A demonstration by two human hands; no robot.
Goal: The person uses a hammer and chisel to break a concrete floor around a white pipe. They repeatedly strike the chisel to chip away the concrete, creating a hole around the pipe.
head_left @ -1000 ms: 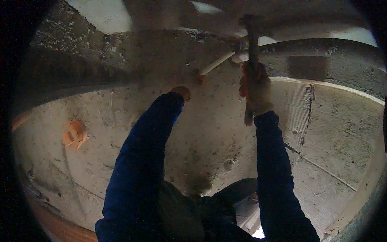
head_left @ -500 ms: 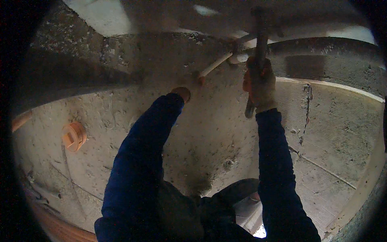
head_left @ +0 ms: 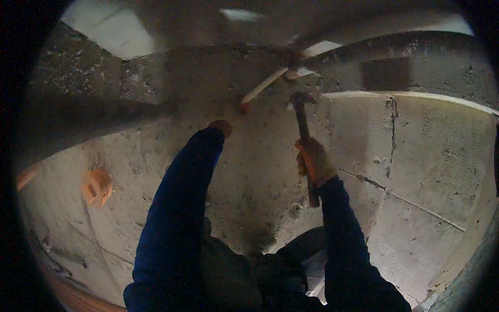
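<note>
My right hand (head_left: 313,160), in a light work glove, grips the handle of a hammer (head_left: 302,125) whose dark head points up toward the rough concrete ceiling. My left hand (head_left: 221,126) reaches up against the concrete just below a pale rod or chisel (head_left: 263,86) that slants out of a broken spot in the ceiling; only the wrist and a bit of the hand show, so its grip is hidden. Both arms wear dark blue sleeves.
A grey concrete wall (head_left: 426,156) with cracks and form lines fills the view. An orange round box (head_left: 96,187) is set in the wall at left. A light opening (head_left: 104,28) shows at top left. My dark clothes fill the bottom centre.
My right hand has swung the hammer down and away from the ceiling; a second ago its head was up by the rod. My left arm has stayed up.
</note>
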